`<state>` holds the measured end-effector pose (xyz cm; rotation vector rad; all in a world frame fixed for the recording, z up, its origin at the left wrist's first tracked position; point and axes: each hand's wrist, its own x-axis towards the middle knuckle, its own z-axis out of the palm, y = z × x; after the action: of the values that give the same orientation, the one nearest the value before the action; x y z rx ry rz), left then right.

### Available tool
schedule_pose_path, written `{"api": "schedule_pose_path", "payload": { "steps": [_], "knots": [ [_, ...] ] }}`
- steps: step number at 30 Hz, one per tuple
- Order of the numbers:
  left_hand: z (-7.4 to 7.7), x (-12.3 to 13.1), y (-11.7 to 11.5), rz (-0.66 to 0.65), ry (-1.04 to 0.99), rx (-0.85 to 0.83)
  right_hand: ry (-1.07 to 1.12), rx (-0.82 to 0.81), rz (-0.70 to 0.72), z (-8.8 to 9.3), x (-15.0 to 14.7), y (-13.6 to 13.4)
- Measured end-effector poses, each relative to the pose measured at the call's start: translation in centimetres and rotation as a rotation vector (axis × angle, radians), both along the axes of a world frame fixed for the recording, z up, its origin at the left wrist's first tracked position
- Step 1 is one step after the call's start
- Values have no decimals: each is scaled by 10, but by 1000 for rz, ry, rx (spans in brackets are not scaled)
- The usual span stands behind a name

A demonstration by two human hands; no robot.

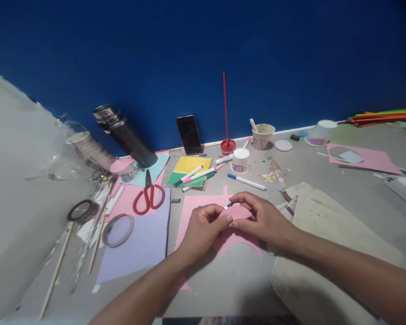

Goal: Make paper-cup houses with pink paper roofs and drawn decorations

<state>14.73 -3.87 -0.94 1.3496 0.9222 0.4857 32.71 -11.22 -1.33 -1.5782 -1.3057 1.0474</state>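
Between my two hands is a small pink paper piece (238,211) with a curved upper edge. My left hand (206,225) pinches its left side between thumb and fingers. On the other side, my right hand (260,216) grips it with the thumb in front and fingers behind. Something dark, partly hidden, shows just behind the piece. Beneath the hands lies a pink sheet (196,205) with curved cut-outs. Red-handled scissors (149,196) rest to the left, away from both hands.
At left are a tape roll (118,230), a purple sheet (138,248), a black flask (128,140) and stacked paper cups (91,151). Markers (246,182), a phone (188,134) and a white cup (240,160) stand or lie ahead. A beige cloth (325,239) lies under my right forearm.
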Motion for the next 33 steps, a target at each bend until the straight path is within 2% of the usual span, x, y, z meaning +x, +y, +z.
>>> {"api": "schedule_pose_path", "payload": {
  "steps": [4, 10, 17, 22, 25, 30, 33],
  "knots": [
    [4, 1, 0, 30, 25, 50, 7, -10, 13, 3, 1, 1],
    [2, -1, 1, 61, -14, 130, 58, -129, 33, 4, 4, 3],
    [3, 0, -1, 44, -36, 162, 210, -203, 65, 6, 1, 0],
    [0, -1, 1, -58, 18, 62, 193, -159, 45, 7, 1, -2],
    [-3, -2, 2, -117, 51, 58, 167, -133, 55, 3, 2, -1],
    [-5, -1, 1, -135, 82, 93, 31, -18, 42, 0, 2, 0],
    [-4, 0, 0, -135, 120, 113, 22, -40, 58, 0, 2, 0]
  ]
}}
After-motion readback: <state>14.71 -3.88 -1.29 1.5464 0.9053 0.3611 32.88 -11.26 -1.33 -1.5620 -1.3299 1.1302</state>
